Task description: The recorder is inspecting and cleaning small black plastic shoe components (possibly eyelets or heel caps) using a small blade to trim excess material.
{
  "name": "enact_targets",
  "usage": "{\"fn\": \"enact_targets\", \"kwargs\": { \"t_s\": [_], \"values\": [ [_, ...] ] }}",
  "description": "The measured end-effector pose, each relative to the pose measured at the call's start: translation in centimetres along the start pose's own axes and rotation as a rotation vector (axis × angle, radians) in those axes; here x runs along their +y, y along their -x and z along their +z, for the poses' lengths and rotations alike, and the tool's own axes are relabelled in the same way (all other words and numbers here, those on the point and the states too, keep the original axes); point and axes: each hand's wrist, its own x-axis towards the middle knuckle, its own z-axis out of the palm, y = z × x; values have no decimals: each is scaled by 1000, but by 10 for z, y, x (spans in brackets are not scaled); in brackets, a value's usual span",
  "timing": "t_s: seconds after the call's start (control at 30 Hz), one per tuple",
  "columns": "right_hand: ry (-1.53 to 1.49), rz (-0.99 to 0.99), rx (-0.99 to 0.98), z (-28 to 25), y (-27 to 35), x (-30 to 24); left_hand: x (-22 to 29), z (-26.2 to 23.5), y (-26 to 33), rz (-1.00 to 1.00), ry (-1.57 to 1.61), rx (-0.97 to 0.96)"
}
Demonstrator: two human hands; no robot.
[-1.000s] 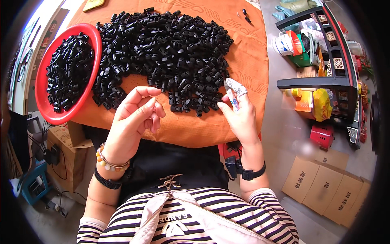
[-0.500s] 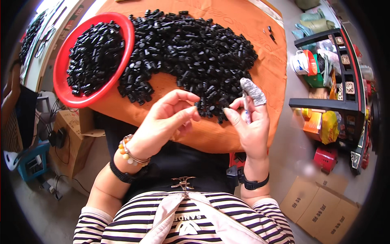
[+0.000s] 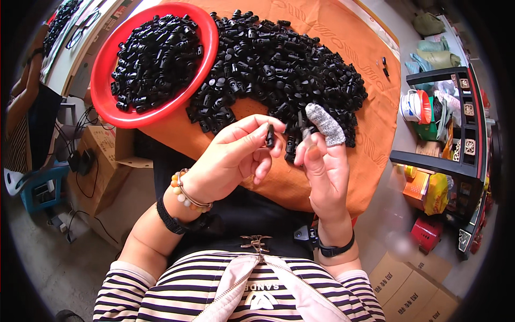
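My left hand (image 3: 236, 155) pinches a small black plastic part (image 3: 270, 136) between thumb and forefinger, just above the near edge of the orange cloth (image 3: 343, 32). My right hand (image 3: 322, 161) is raised beside it, with a grey fabric cot (image 3: 325, 124) on the index finger and a thin dark piece (image 3: 301, 129) held at the fingertips. The two hands nearly touch. Behind them lies a big heap of black plastic parts (image 3: 284, 70). A red round bowl (image 3: 104, 70) at the left holds more of the same parts.
A dark shelf rack (image 3: 456, 161) with bags and boxes stands at the right. Cardboard boxes (image 3: 413, 284) lie on the floor at lower right and another cardboard box (image 3: 102, 155) at the left. A second person's arm (image 3: 24, 96) shows at the far left beside a blue stool (image 3: 37, 188).
Both hands have lifted off the heap and come together in front of me. The left hand now pinches one black part and the right holds a thin piece next to it.
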Motion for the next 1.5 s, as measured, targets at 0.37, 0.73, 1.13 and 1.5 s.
{"fn": "enact_targets", "kwargs": {
  "t_s": [0.37, 0.73, 1.13, 1.5],
  "values": [
    [-25, 174, -143, 14, 0, -11, -3, 3, -2, 53, 108, 72],
    [5, 153, -120, 12, 2, -13, -2, 4, -1, 72, 87, 41],
    [16, 124, -131, 11, 4, -10, -3, 2, 0, 60, 99, 24],
    [-26, 103, -156, 18, 3, -15, -2, 3, 0, 63, 99, 52]
  ]
}}
